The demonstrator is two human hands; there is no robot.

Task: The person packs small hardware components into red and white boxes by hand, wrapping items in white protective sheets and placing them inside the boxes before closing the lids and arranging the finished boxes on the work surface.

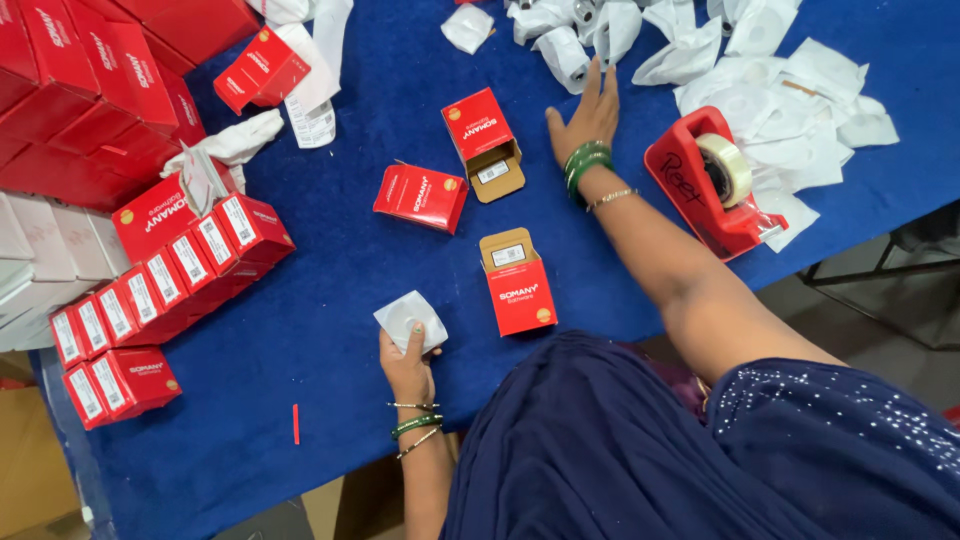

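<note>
On the blue desk [330, 260], the left hand [408, 365] grasps a white wrapped packet [410, 318], its fingers closed around the packet's lower edge, just left of the open red box [517, 281] that lies nearest the person. The right hand [588, 118] stretches well beyond that box, flat on the cloth with fingers spread and released, its fingertips just short of the pile of white packets [700, 60]. A red tape dispenser [708, 182] stands to the right of that wrist. Two more red boxes [452, 165] lie between the hands, beyond the open box, and rows of closed red boxes [150, 290] sit far left of it.
</note>
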